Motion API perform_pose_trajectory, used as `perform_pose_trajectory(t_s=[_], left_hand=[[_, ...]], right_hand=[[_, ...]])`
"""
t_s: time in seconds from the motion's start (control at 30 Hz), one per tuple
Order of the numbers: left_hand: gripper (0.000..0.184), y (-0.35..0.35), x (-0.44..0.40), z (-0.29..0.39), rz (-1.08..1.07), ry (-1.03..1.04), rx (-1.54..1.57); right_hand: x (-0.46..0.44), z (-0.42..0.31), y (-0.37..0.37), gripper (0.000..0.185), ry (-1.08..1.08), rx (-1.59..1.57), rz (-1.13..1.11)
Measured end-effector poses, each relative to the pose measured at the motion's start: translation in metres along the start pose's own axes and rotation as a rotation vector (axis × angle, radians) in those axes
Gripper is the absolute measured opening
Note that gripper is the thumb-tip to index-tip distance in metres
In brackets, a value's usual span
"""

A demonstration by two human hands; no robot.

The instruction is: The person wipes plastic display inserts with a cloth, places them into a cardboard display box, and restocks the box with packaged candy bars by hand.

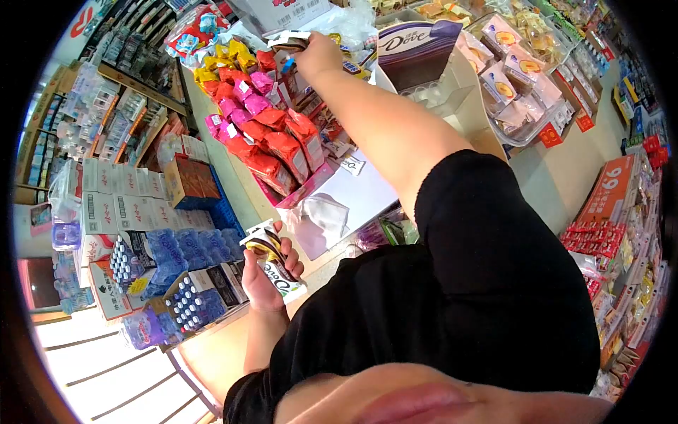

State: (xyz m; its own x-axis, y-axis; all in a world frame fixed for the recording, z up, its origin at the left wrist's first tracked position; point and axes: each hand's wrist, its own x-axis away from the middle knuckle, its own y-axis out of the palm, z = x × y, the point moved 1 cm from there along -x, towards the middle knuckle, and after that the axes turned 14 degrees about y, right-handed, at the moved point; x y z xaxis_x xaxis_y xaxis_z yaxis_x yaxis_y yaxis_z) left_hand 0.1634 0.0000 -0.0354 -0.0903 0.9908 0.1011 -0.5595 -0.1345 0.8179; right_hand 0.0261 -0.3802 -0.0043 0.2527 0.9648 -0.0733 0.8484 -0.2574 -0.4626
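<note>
My left hand (pixel 263 281) is closed around Dove chocolate packets (pixel 272 256) with brown, gold and white wrapping; more than one seems to be stacked there. My right arm stretches over the display to its far side. There my right hand (pixel 321 56) grips a brown and white packet (pixel 288 40), whose print I cannot read. Close by that hand are rows of red, pink and yellow bagged sweets (pixel 261 120) in a pink-edged tray. An opened Dove carton (pixel 452 99) with a purple lid flap stands right of my forearm.
Pink packets (pixel 505 81) fill a plastic tray at the upper right. A white sheet (pixel 360 194) covers the near display surface, with a crumpled clear bag (pixel 321 215) on it. Bottled-water packs (pixel 180 258) and white cartons (pixel 116 201) are stacked at left. Snack shelves line the right side.
</note>
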Motion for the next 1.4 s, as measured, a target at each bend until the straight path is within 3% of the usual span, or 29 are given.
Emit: perform_pose_trajectory(t_s=[0.17, 0.23, 0.3, 0.5, 0.53, 0.57, 0.63, 0.7, 0.77, 0.8, 0.83, 0.9, 1.0, 1.13, 1.23, 1.4], left_hand=[[0.078, 0.026, 0.003, -0.016, -0.125, -0.057, 0.054], [0.076, 0.037, 0.002, -0.023, -0.154, -0.095, 0.087], [0.073, 0.048, 0.000, -0.032, -0.176, -0.114, 0.097], [0.069, 0.094, -0.012, -0.059, -0.165, -0.192, 0.123], [0.069, 0.099, -0.016, -0.064, -0.196, -0.190, 0.121], [0.069, 0.105, -0.018, -0.069, -0.224, -0.186, 0.121], [0.067, 0.128, -0.020, -0.084, -0.133, -0.158, 0.008], [0.067, 0.126, -0.025, -0.099, -0.202, -0.182, -0.020], [0.067, 0.143, -0.022, -0.111, -0.029, -0.194, 0.004], [0.067, 0.147, -0.019, -0.113, -0.056, -0.230, 0.094], [0.068, 0.143, -0.020, -0.114, -0.215, -0.325, 0.335], [0.069, 0.141, -0.022, -0.117, -0.263, -0.332, 0.300], [0.068, 0.156, -0.017, -0.122, -0.052, -0.248, 0.062], [0.069, 0.148, -0.022, -0.131, -0.108, -0.204, 0.105], [0.070, 0.147, -0.017, -0.126, -0.157, -0.198, 0.137], [0.056, 0.135, -0.020, -0.127, -0.183, -0.117, 0.150]], right_hand=[[0.018, -0.030, -0.053, 0.034, -0.122, -0.478, 0.012], [0.052, -0.043, -0.097, 0.033, -0.220, -0.770, -0.100], [0.087, -0.040, -0.148, 0.034, -0.090, -0.837, -0.428], [0.174, 0.012, -0.245, 0.030, 0.197, -1.125, -0.789], [0.175, 0.027, -0.254, 0.037, 0.250, -1.102, -0.937], [0.183, 0.039, -0.268, 0.042, 0.324, -1.017, -0.937], [0.208, 0.053, -0.284, 0.047, 0.338, -1.064, -1.133], [0.219, 0.063, -0.290, 0.052, 0.322, -0.928, -1.126], [0.228, 0.069, -0.294, 0.054, 0.339, -0.825, -1.116], [0.234, 0.067, -0.297, 0.057, 0.351, -0.782, -1.148], [0.236, 0.073, -0.295, 0.059, 0.399, -0.770, -1.186], [0.249, 0.067, -0.292, 0.058, 0.401, -0.796, -1.139], [0.254, 0.062, -0.283, 0.056, 0.357, -0.656, -1.104], [0.257, 0.074, -0.264, 0.052, 0.135, -0.405, -0.930], [0.254, 0.084, -0.262, 0.057, -0.273, 0.154, -0.547], [0.256, 0.084, -0.259, 0.069, -0.419, 0.267, -0.395]])
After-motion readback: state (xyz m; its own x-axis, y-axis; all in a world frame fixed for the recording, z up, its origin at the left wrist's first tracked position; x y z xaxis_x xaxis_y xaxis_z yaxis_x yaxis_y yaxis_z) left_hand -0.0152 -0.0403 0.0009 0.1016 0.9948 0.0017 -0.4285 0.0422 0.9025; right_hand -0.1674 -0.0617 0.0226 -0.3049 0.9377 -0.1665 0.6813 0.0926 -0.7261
